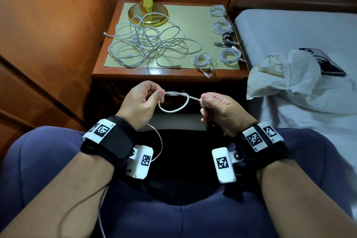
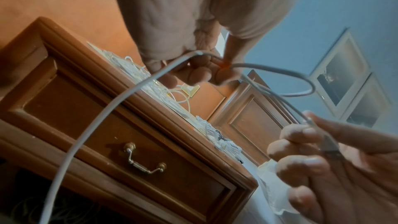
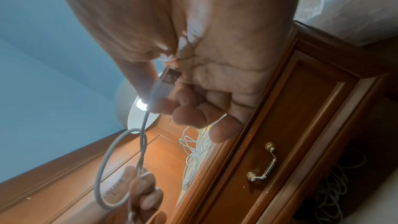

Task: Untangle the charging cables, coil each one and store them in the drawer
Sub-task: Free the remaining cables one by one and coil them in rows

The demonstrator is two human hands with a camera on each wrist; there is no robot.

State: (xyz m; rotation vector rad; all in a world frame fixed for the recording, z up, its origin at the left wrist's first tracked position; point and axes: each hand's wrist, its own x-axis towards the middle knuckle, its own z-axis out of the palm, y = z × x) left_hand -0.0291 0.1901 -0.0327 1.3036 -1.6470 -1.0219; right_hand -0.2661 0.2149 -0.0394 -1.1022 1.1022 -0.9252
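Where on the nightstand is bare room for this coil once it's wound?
Bare mat lies between the tangled cables and the right-edge column of coiled cables, behind the front coil. The left half is crowded by the tangle and lamp base.

Glossy varnished wood nightstand — polished brass lamp base; crumpled white cloth — matt.

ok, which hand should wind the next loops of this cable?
Probably the right hand: it pinches the cable's free USB end and can wrap it around. The left hand pinches the first loop shut, with the slack trailing below its wrist, so it is better anchoring.
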